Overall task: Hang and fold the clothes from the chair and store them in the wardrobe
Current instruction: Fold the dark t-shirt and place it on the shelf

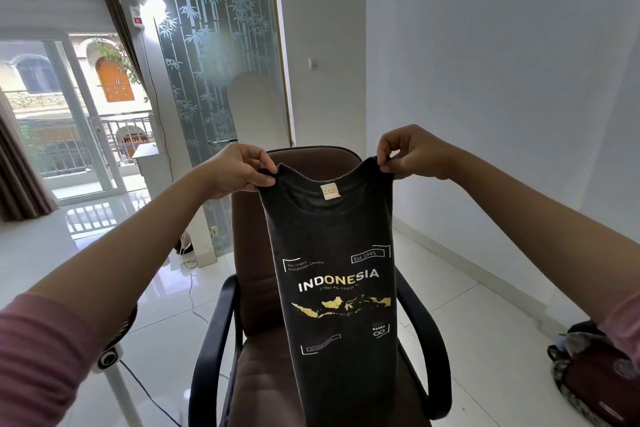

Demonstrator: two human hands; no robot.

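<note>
Head view: the left hand (239, 168) and right hand (408, 152) are each pinching a shoulder of the shirt (337, 274), which is hanging over the chair (249, 288). It looks light, soft and floppy, so the shoulder seams are probably the best grip. A bag (585, 371) is lying on the floor to the right, clear of the work.

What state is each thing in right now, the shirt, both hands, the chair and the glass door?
T-shirt: held up, hanging, print facing the camera.
Left hand: pinching one shoulder.
Right hand: pinching the other shoulder.
Chair: upright, seat bare where visible.
Frosted glass door: closed.
</note>
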